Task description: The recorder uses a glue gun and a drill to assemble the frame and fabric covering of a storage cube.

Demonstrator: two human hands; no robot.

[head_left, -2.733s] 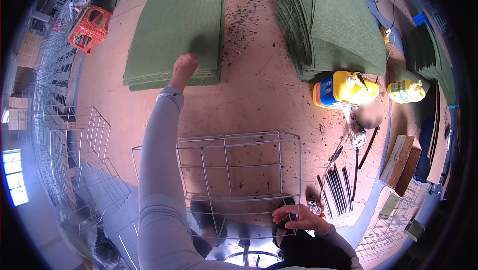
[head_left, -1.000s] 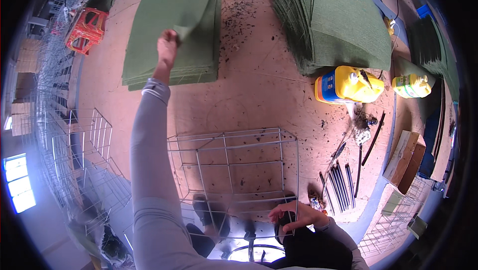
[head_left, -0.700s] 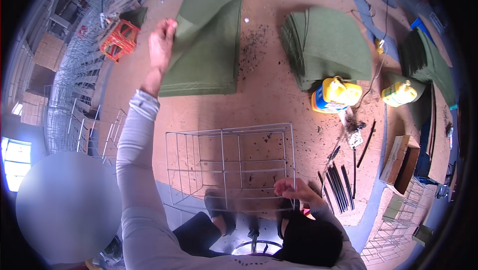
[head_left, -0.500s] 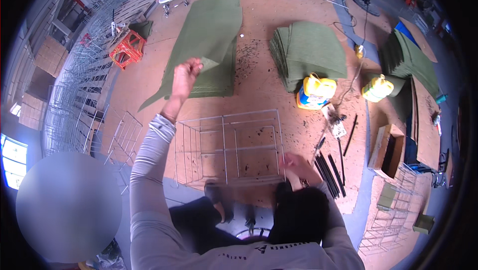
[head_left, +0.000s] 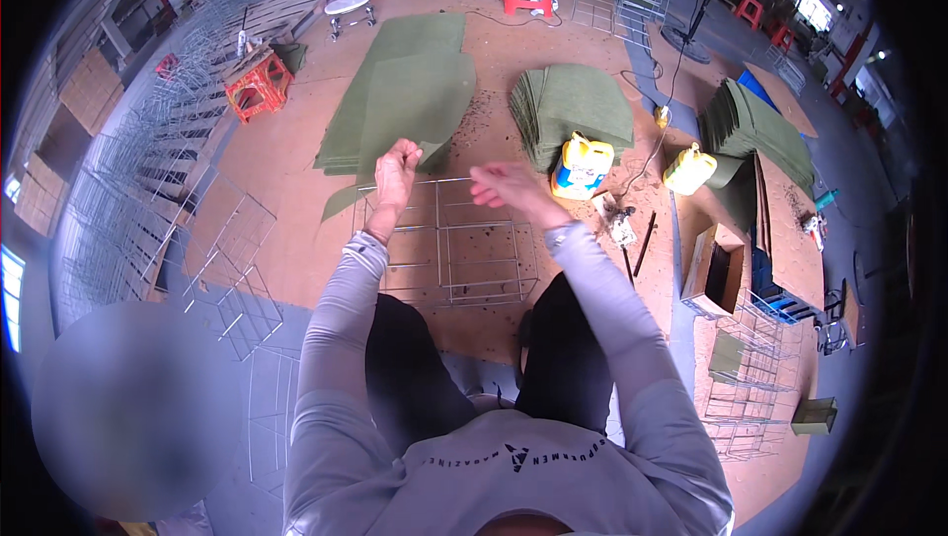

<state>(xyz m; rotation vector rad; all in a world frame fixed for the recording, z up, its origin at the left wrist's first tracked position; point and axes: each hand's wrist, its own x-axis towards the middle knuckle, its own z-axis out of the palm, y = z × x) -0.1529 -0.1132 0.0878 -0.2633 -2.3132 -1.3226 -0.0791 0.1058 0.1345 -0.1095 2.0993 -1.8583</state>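
A large green felt-like sheet (head_left: 415,101) is lifted by its near edge, pinched in my left hand (head_left: 397,172). Its far part lies over a stack of the same sheets (head_left: 341,136). My right hand (head_left: 512,188) is stretched out to the right of my left hand, fingers apart and slightly blurred, with nothing visible in it. Below both hands, in front of my knees, stands a wire frame (head_left: 440,229) of thin metal rods. Both hands are above its far edge, and my left hand and forearm hide part of it.
A second pile of green sheets (head_left: 578,106) lies to the right, behind a yellow jug (head_left: 583,168). Another yellow jug (head_left: 689,170) and a wooden box (head_left: 718,269) stand farther right. Wire frames (head_left: 232,259) lie at left, near a red stool (head_left: 259,87).
My left hand has drawn the sheet's near edge toward me. My right hand has left the wire frame's right side and moved up and inward. The view has shifted.
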